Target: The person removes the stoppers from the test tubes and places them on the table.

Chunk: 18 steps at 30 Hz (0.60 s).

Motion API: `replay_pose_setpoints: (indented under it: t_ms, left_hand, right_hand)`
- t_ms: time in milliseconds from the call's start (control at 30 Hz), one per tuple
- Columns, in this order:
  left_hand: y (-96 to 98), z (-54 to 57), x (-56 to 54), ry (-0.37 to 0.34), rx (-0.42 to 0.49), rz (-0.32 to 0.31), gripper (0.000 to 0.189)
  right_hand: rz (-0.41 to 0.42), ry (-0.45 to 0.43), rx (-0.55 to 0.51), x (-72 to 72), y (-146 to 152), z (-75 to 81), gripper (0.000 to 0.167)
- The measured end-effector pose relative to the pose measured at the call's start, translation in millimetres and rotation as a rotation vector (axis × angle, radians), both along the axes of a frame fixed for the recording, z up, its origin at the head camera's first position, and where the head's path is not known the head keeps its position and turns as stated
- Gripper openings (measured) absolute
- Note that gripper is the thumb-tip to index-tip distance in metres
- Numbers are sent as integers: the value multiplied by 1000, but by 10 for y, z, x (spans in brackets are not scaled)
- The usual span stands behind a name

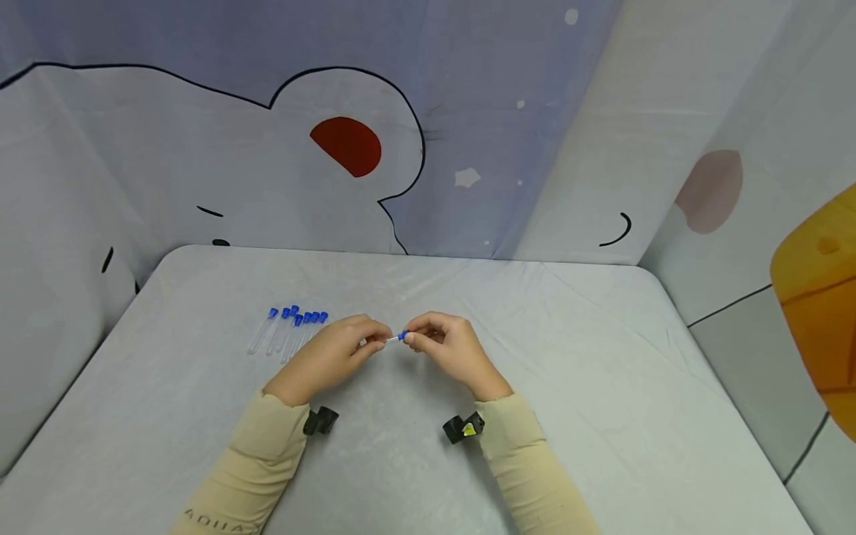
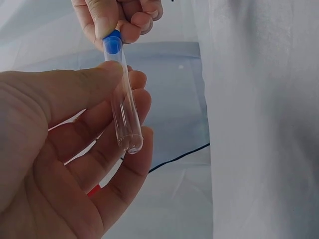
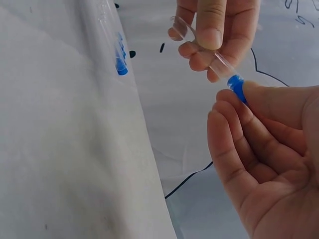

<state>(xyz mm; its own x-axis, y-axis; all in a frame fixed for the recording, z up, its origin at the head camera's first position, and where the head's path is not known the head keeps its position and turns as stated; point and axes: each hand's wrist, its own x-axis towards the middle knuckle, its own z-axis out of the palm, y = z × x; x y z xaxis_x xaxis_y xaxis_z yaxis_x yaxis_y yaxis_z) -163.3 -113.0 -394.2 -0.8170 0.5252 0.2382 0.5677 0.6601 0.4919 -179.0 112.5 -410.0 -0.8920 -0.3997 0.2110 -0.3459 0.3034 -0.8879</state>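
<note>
A clear test tube with a rounded end is held between both hands, above the table. My left hand pinches its glassy body between thumb and fingers. At the other end, the thumb and fingers of my right hand grip the blue cap. The cap sits in the tube's mouth, its lower part showing through the clear wall in the left wrist view. Left of my left hand, several capped test tubes lie side by side, partly hidden behind that hand.
A pale cloth covers the table. Printed fabric walls rise behind it and at both sides. Each wrist wears a small black camera, such as the left wrist camera. An orange shape is at the far right.
</note>
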Motion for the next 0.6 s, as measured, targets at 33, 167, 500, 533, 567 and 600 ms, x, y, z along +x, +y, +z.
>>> replay_pose_setpoints:
  t_ms: [33, 167, 500, 533, 567, 600]
  left_hand:
    - [-2, 0, 1, 1, -2, -3, 17]
    - [-6, 5, 8, 0, -9, -12, 17]
    - [-19, 21, 15, -8, 0, -37, 17]
    - [-21, 22, 14, -9, 1, -39, 17]
    - [-23, 22, 12, -10, 1, -42, 17]
    - [-26, 21, 11, -11, 2, -44, 17]
  right_hand:
    - [5, -3, -2, -2, 5, 0, 12]
    - [22, -17, -16, -10, 26, -3, 10]
    - [66, -68, -48, -18, 49, -5, 12]
    - [69, -71, -50, -20, 51, -5, 12]
    - [72, -74, -52, -22, 55, -7, 13]
    - [75, -78, -55, -22, 57, -6, 13]
